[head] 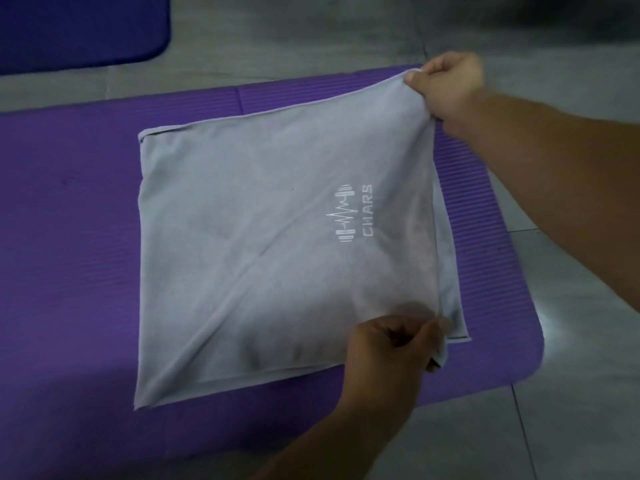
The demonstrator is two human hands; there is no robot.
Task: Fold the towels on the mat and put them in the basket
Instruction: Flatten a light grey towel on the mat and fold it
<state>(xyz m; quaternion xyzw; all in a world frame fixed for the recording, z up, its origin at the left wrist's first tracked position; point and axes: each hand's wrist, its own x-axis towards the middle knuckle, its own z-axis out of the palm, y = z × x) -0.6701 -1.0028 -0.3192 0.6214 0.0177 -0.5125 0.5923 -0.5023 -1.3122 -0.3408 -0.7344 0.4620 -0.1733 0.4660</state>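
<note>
Towel (277,244) grey, doubled over, lying on purple mat (69,202), centre frame; logo (353,213) face up, toward its 3 o'clock side; right hand (446,81) pinches the 1 o'clock corner, raised off mat; left hand (391,348) curled, pinching top layer at 5 o'clock corner; lower layer edge shows at 4 o'clock; blue mat (79,26) on floor (311,36) at 11 o'clock.

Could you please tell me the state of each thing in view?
grey towel: doubled over, right corners lifted.
purple mat: lying flat under the towel.
left hand: pinches the towel's near right corner.
right hand: pinches its far right corner.
blue mat: flat, partly in view.
</note>
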